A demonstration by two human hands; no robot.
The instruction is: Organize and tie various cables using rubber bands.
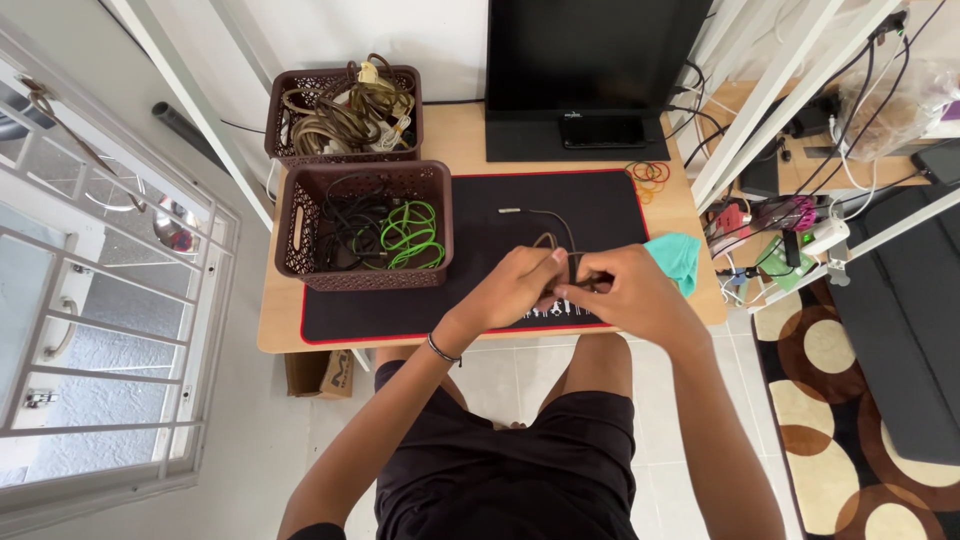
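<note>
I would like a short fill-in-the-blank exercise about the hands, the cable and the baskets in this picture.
1. Both hands, the left hand and the right hand, hold a coiled ____ cable.
2. The bright green cable lies in the ____ of the two brown baskets.
3. The orange rubber bands lie on the ____ desk.

Missing words: brown; nearer; wooden

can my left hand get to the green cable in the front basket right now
Probably yes, once freed: the left hand grips the dark cable together with the right hand. The green cable lies uncovered in the open-topped basket just left.
</note>
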